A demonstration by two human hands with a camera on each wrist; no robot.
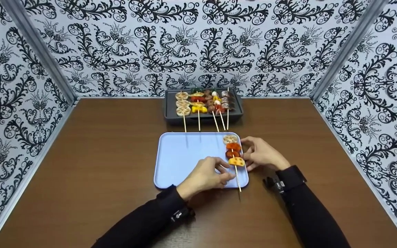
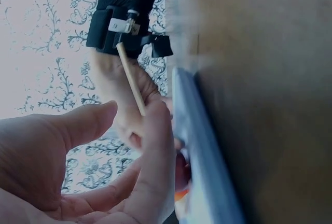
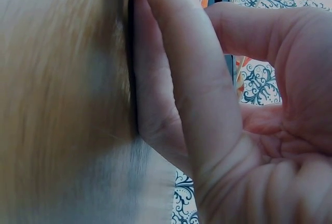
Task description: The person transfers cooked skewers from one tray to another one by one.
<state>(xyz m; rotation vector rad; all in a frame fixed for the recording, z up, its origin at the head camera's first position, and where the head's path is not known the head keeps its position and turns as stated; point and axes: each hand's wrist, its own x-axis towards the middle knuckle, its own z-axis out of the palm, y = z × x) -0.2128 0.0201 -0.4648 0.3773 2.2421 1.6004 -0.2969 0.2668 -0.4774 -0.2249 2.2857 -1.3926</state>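
Observation:
A food skewer [image 1: 232,154] lies along the right side of a light blue tray [image 1: 184,162], its stick reaching past the front rim. It carries a lotus root slice, orange-red and dark red pieces and a spotted yellow piece. My left hand [image 1: 207,174] is just left of the stick, thumb and index finger apart. In the left wrist view, the stick [image 2: 130,79] shows beyond the index fingertip. My right hand [image 1: 262,154] is at the tray's right rim, fingers loosely bent beside the skewer's food. Whether those fingertips touch the food is hidden.
Behind the tray stands a dark grill pan [image 1: 169,112] with several skewers, their sticks jutting over its front edge. Brown table [image 1: 109,155] surrounds both. Patterned panels [image 1: 184,44] close off the back and sides.

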